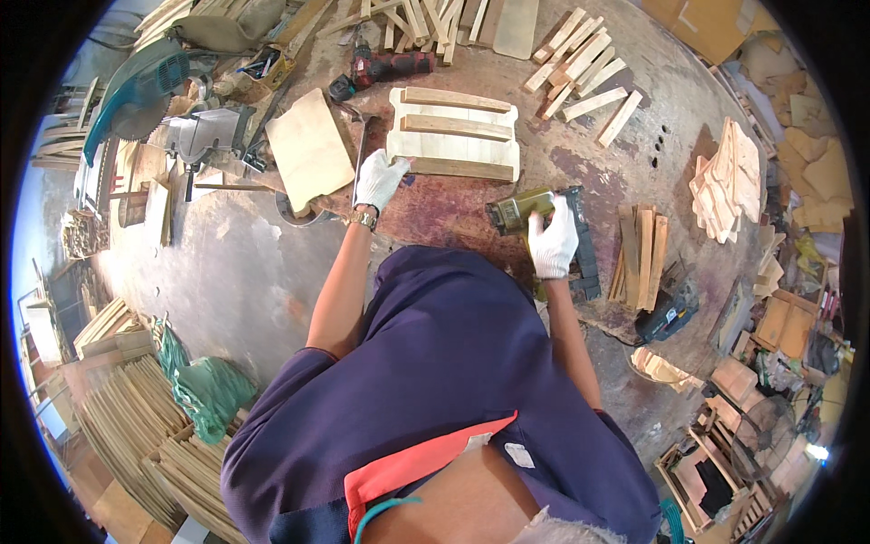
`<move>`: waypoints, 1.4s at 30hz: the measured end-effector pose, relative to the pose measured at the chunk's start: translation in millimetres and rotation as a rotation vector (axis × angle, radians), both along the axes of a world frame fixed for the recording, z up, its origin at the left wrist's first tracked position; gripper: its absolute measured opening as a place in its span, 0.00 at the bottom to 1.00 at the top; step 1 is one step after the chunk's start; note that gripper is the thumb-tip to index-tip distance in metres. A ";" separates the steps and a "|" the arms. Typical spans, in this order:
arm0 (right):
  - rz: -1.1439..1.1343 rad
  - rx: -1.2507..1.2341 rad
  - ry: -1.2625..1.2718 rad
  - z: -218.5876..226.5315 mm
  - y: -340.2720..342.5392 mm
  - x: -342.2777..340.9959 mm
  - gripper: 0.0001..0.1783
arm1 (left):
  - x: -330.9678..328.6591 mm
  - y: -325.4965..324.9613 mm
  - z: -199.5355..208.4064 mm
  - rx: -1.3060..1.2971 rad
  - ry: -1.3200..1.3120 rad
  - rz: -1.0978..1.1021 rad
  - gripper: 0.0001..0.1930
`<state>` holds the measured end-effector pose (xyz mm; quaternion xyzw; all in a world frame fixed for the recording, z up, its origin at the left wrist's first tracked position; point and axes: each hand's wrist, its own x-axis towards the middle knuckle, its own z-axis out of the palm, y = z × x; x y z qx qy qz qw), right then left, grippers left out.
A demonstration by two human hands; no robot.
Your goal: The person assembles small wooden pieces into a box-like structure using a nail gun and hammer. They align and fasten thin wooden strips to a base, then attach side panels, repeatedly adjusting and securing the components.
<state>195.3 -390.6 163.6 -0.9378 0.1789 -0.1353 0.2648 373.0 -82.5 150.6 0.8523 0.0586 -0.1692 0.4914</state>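
In the head view we look down on a stained workbench and see our left hand, in a white glove, laid flat with its fingers spread on the near left corner of a pale wooden panel. The panel lies at the middle of the bench and carries 3 slats across its top, 1 far, 1 in the middle and 1 along the near edge. Our right hand, also gloved, is closed around the grip of a green nail gun, which rests on the bench just near the panel's right end, apart from it. To the left of the panel lies a loose plywood sheet. Beyond it, at the far edge, sits a red drill. Far right we see a scatter of short wood strips, and near right a bundle of darker strips beside the nail gun.
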 end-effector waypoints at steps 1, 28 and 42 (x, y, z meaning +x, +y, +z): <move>-0.038 -0.080 0.070 -1.8 0.8 -13.4 0.35 | 0.2 -0.4 -0.7 0.074 -0.039 -0.023 0.23; 0.007 1.076 0.344 64.3 -61.0 21.9 0.15 | -3.8 -13.9 19.9 0.342 -0.204 -0.025 0.23; 0.081 1.076 0.403 75.0 -41.4 32.6 0.12 | -2.6 -21.3 37.4 0.341 -0.227 -0.046 0.21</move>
